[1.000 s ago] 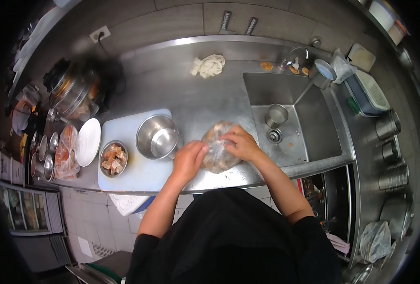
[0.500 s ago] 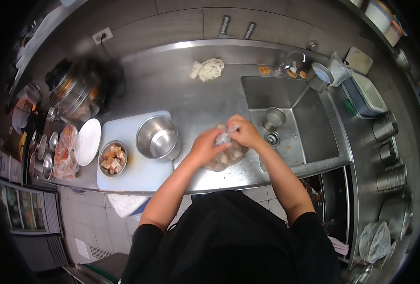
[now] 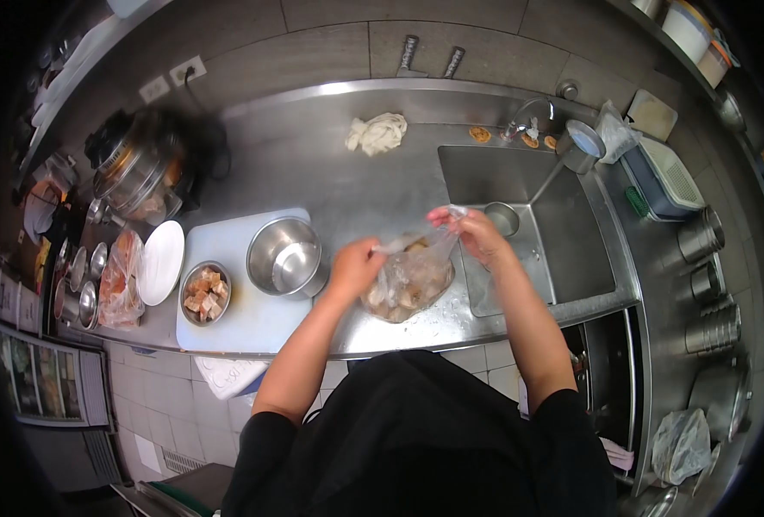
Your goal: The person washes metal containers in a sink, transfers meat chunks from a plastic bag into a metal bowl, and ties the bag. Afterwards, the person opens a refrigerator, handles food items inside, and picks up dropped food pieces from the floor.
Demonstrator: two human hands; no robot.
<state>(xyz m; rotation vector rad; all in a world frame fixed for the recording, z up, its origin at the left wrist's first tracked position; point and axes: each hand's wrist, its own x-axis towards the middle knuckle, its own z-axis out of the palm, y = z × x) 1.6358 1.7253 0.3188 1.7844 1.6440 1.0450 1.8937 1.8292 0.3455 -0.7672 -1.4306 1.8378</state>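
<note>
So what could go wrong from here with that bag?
The bag sits near the counter's front edge, so a sharp tug by the left hand or right hand might spill it there. The sink is close by too and could catch loose pieces. The left forearm might knock the pot.

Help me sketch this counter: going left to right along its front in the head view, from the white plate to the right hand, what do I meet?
White plate, small metal bowl of chunks, large metal pot, left hand, clear bag of pieces, right hand.
</note>
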